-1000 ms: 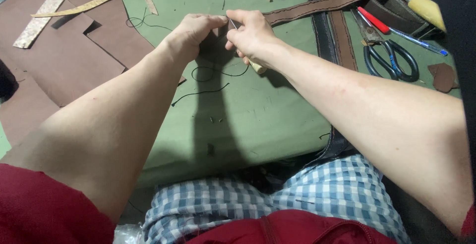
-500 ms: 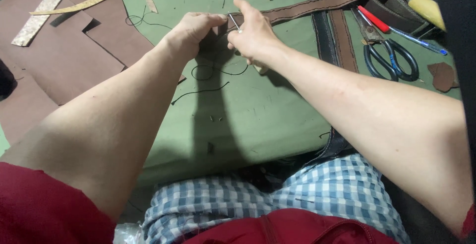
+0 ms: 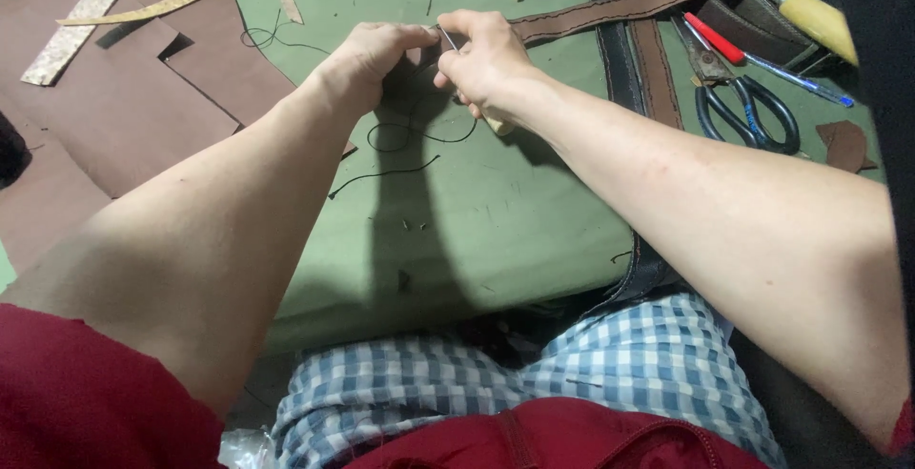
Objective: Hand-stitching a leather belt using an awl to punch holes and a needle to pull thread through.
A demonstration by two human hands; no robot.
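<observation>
My left hand (image 3: 374,51) and my right hand (image 3: 484,54) meet over the green mat (image 3: 496,212), fingers closed around a small dark leather piece (image 3: 412,73) held between them. A thin metal tool (image 3: 445,35), an awl or needle, pokes out from my right fingers toward the piece. A wooden handle end (image 3: 498,126) shows under my right wrist. Black thread (image 3: 405,140) hangs from the piece and loops on the mat below my hands.
Brown leather sheets (image 3: 105,97) lie at the left. Long dark brown leather straps (image 3: 634,2) run across the top right. Black scissors (image 3: 748,112), a red-handled tool (image 3: 715,38), a blue pen (image 3: 801,76) and a yellow handle (image 3: 818,26) lie at the right.
Both hands stay together at the same spot. My right hand has shifted slightly and the thin metal tool now shows between the fingers.
</observation>
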